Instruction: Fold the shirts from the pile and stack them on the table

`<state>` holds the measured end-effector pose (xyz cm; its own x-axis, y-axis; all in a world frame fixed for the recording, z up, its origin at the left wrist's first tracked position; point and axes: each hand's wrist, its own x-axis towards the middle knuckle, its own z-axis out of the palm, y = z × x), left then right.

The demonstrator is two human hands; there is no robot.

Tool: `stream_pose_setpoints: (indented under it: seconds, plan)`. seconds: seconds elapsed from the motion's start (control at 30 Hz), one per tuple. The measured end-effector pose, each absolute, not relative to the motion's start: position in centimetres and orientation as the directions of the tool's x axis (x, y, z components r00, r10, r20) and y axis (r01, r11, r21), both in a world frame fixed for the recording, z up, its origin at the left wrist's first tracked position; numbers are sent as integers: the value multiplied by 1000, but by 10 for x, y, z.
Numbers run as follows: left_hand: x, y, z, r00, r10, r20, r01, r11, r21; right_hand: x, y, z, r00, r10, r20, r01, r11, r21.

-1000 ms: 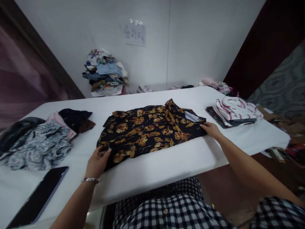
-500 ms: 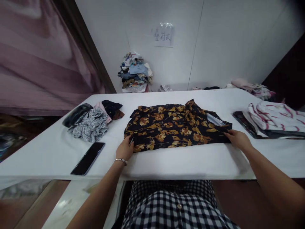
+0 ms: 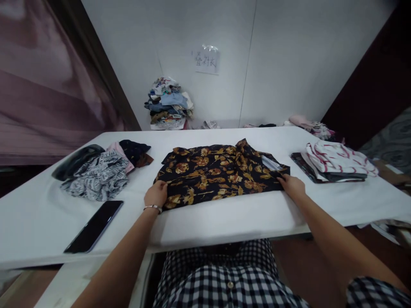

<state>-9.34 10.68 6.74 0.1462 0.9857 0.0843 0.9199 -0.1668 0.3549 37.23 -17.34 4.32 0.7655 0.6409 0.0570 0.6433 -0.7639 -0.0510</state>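
Head view, and we have the black floral shirt [image 3: 218,173] lying flat across the middle of the white worktop [image 3: 224,216], near its front edge. Our left hand [image 3: 156,194] curls its fingers over the shirt's lower left corner and grips the cloth; our right hand [image 3: 293,186] lies flat with fingers together on the shirt's right end, by the collar side. The shirt spans the whole stretch between our two hands. Left of the shirt sits a crumpled heap of printed clothes [image 3: 96,173], and in front of that heap a dark phone [image 3: 93,226] lies flat. Right of the shirt rests a folded striped stack [image 3: 334,160]. Against half a second ago, our left hand has closed tighter on the corner, while the right hand holds its place at the end.
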Motion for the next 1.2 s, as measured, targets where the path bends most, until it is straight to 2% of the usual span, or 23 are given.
stream_pose_setpoints:
  seconds: [0.13, 0.23, 0.3, 0.37, 0.43, 0.5, 0.6, 0.7, 0.8, 0.9, 0.97, 1.03, 1.13, 1.2]
  plan:
    - [-102, 112, 66, 174, 984, 22, 920, -171, 353, 369, -174, 45, 745, 664, 53, 666, -745, -34]
    - [-103, 104, 68, 198, 971, 133, 893, -235, 383, 362, -174, 53, 709, 685, 166, 702, -710, -66]
    - [-99, 89, 69, 298, 920, 256, 845, -379, 377, 350, -170, 59, 595, 739, 314, 794, -602, -88]
    - [-91, 70, 66, 489, 811, 322, 743, -581, 334, 334, -163, 61, 428, 806, 410, 899, -426, -101]
    - [-82, 55, 59, 665, 679, 311, 627, -734, 261, 317, -154, 59, 263, 887, 379, 964, -230, -130]
    - [-76, 49, 49, 739, 628, 242, 597, -778, 194, 305, -145, 51, 166, 954, 248, 976, -124, -177]
    - [-74, 53, 34, 700, 703, 126, 688, -711, 146, 303, -137, 37, 251, 967, 37, 943, -236, -235]
    - [-78, 59, 28, 672, 738, 70, 723, -673, 152, 312, -135, 26, 347, 937, -41, 898, -345, -275]
    - [-78, 64, 34, 656, 753, 49, 734, -652, 187, 320, -136, 27, 368, 929, 21, 866, -334, -373]
    - [-74, 75, 46, 629, 766, 132, 739, -643, 201, 330, -131, 36, 412, 880, 236, 845, -272, -460]
    - [-67, 86, 53, 610, 757, 232, 738, -650, 179, 337, -123, 44, 441, 831, 338, 856, -277, -437]
    - [-59, 97, 57, 608, 745, 276, 741, -657, 140, 344, -113, 50, 492, 803, 336, 854, -371, -364]
    - [-47, 109, 60, 643, 731, 229, 738, -671, 69, 352, -96, 54, 565, 782, 262, 824, -518, -229]
    - [-43, 114, 63, 666, 721, 192, 728, -684, 43, 355, -86, 56, 572, 784, 242, 820, -541, -186]
